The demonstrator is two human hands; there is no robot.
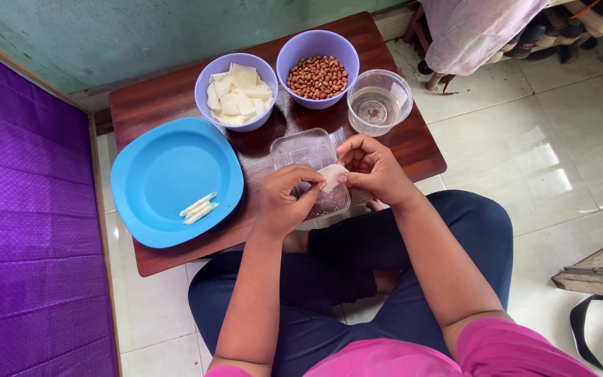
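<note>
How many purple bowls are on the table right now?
2. One round purple plastic bowl holding white wrapper squares sits at the back of the low wooden table; the other purple bowl, filled with peanuts, stands just right of it. None looks hidden.

Your left hand (pixel 282 199) & right hand (pixel 373 169) pinch a small white, soft wrapper sheet (pixel 331 176) between fingertips, over a clear rectangular plastic tray (pixel 301 150) on the low dark-brown wooden table (pixel 155 101). At left sits a blue squarish plastic plate (pixel 165 167) w/ a few rolled white sticks (pixel 198 208). Behind the tray: lilac bowl of white wrapper squares (pixel 237 91), lilac bowl of brown peanuts (pixel 317 68), clear round water cup (pixel 379 102).
</note>
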